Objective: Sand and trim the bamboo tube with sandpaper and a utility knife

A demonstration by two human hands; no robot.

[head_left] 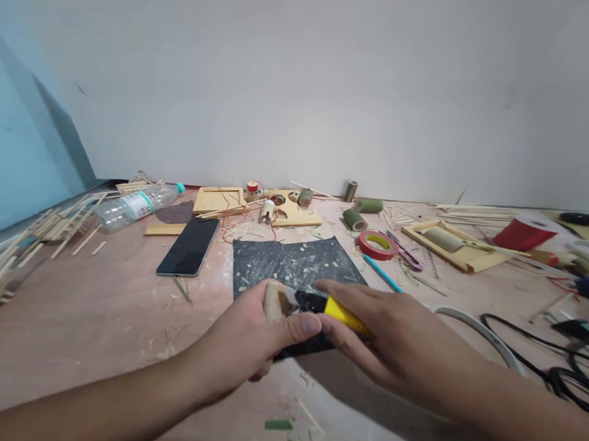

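My left hand (254, 333) is closed around a pale piece of bamboo (275, 300), its thumb stretched toward my right hand. In my right hand (380, 322) is a yellow and black utility knife (343, 316), gripped with its black end toward the bamboo. Blade and bamboo meet or nearly meet between the hands; exact contact is hard to see. Beneath and behind them lies a dark sheet (297, 263), probably sandpaper, dusted with pale shavings. My fingers hide most of the bamboo piece.
A phone (189, 247) and plastic bottle (138, 205) are at left, near thin wooden sticks (8, 264). Behind are green bamboo tubes (368, 206) and wooden frames (219, 198). Rightward lie red tape (377, 245), a blue pencil (382, 273), scissors (405, 253) and a black cable (537, 365).
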